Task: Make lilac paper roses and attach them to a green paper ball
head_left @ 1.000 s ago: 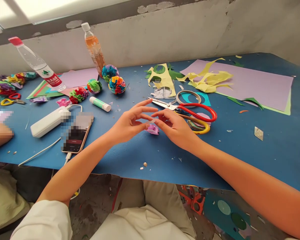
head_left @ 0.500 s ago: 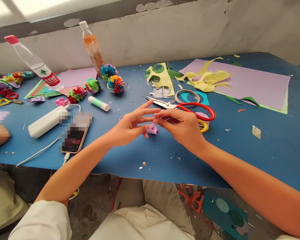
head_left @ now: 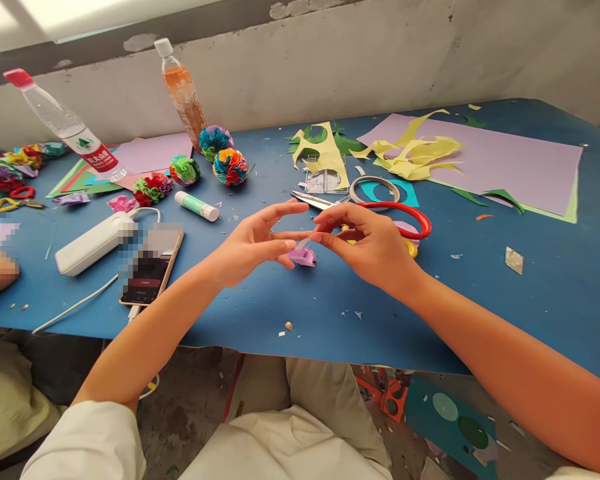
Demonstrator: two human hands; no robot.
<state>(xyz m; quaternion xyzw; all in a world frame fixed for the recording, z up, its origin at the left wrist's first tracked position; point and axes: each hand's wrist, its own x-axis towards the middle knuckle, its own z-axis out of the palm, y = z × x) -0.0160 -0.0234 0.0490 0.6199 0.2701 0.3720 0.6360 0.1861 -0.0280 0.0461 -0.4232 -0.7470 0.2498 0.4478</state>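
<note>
Over the middle of the blue table, my right hand [head_left: 367,243] pinches a small whitish strip of tape [head_left: 305,243] between thumb and forefinger. My left hand [head_left: 250,243] faces it with fingers stretched out and apart; its fingertips come close to the strip, and whether they touch it I cannot tell. Just below the fingers lies a folded purple paper piece [head_left: 307,259] on the table. Red-handled scissors [head_left: 415,219] rest behind my right hand, partly covered by it, with a yellow handle [head_left: 412,248] beside them. A tape roll [head_left: 396,195] lies behind the scissors.
At the back left stand a water bottle [head_left: 97,157] and an orange drink bottle [head_left: 187,100], near colourful paper balls [head_left: 231,167]. A glue stick [head_left: 197,206], power bank [head_left: 87,247] and phone [head_left: 145,280] lie left. Yellow scraps [head_left: 420,157] cover part of purple sheets [head_left: 530,163] at right.
My left hand has drawn slightly left, and its fingers are a little farther from my right fingertips. The whitish strip shows more clearly between the hands.
</note>
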